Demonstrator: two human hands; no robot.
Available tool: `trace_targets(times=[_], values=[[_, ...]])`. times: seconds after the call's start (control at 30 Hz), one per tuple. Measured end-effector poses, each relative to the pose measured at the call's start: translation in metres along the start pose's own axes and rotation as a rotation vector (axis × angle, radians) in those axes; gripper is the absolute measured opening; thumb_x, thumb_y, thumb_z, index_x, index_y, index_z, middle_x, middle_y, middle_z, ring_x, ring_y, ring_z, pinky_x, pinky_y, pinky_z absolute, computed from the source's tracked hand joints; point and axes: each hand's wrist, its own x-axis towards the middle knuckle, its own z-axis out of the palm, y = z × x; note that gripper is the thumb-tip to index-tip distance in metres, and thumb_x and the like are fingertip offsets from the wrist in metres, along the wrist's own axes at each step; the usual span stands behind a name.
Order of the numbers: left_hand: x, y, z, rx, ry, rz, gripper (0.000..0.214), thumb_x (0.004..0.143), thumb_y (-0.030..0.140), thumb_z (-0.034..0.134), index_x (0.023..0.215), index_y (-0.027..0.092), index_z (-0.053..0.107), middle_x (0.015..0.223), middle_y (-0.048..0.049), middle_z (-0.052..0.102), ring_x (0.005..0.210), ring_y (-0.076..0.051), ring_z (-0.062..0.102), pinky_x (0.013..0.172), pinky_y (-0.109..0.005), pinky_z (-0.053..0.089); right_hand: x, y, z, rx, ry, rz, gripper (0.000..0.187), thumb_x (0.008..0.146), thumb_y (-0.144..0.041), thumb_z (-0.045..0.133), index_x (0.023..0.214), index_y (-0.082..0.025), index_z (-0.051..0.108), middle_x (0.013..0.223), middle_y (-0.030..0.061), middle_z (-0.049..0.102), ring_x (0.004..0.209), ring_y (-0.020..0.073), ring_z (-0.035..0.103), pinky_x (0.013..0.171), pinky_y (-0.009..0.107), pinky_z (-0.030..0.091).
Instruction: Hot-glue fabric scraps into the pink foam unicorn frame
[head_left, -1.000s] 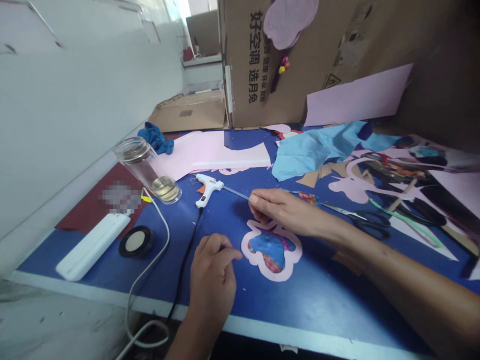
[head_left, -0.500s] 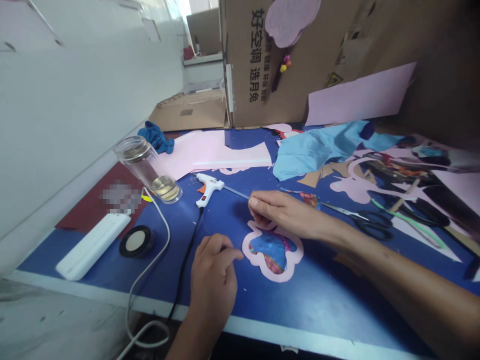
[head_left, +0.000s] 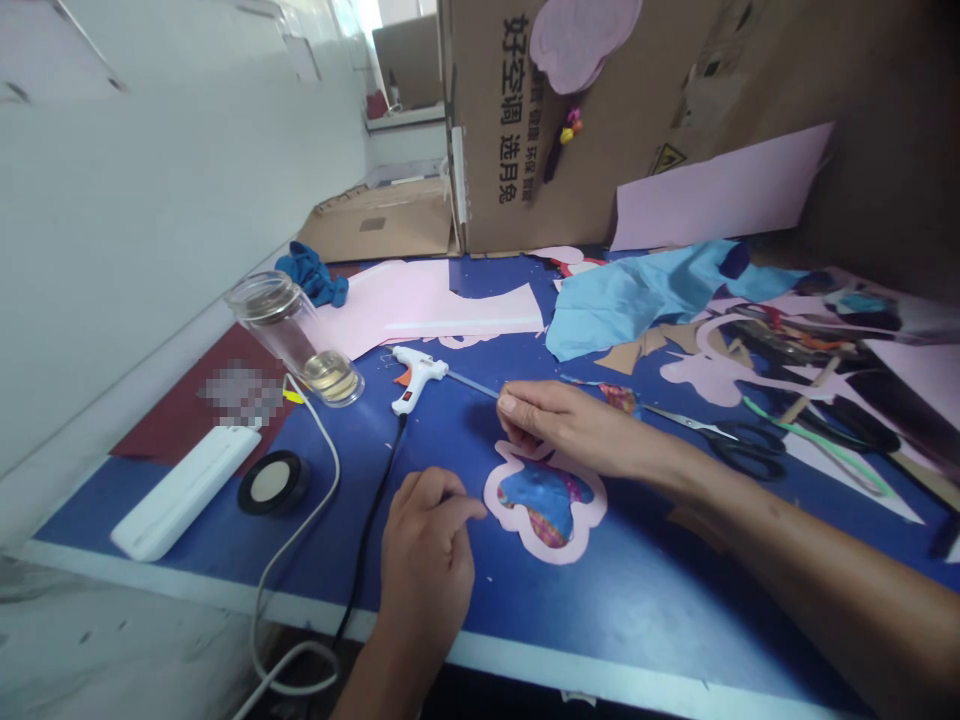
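Pink paper cutout [head_left: 546, 553] below right hand [head_left: 574, 428], maybe touching

glue gun [head_left: 417, 380] L of cutout [head_left: 544, 505], scissors [head_left: 701, 424] R

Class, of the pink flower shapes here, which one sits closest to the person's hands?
The pink flower outline on the blue mat, framing a patterned blue piece, just under the right hand; another pink flower hangs on the cardboard box.

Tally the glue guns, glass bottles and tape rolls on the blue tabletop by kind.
Glue gun: 1
Glass bottle: 1
Tape roll: 1
Total: 3
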Motion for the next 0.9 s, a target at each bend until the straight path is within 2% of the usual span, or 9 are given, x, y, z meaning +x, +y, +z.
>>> trace_targets(times=[0.9], values=[[-0.0007,-0.0022,0.0008,0.011,-0.005,0.018,0.042,0.086,-0.009,0.047,0.085,0.021,0.077,0.089,-0.0039,0.067,0.083,-0.020,0.060,0.078,-0.035,0.051,0.0008,-0.0001,0.0013,-0.012,0.001,0.016,0.048,0.109,-0.061,0.044,0.081,-0.023,0.051,0.074,-0.0026,0.054,0.067,0.0155,0.049,0.066,0.031,0.040]])
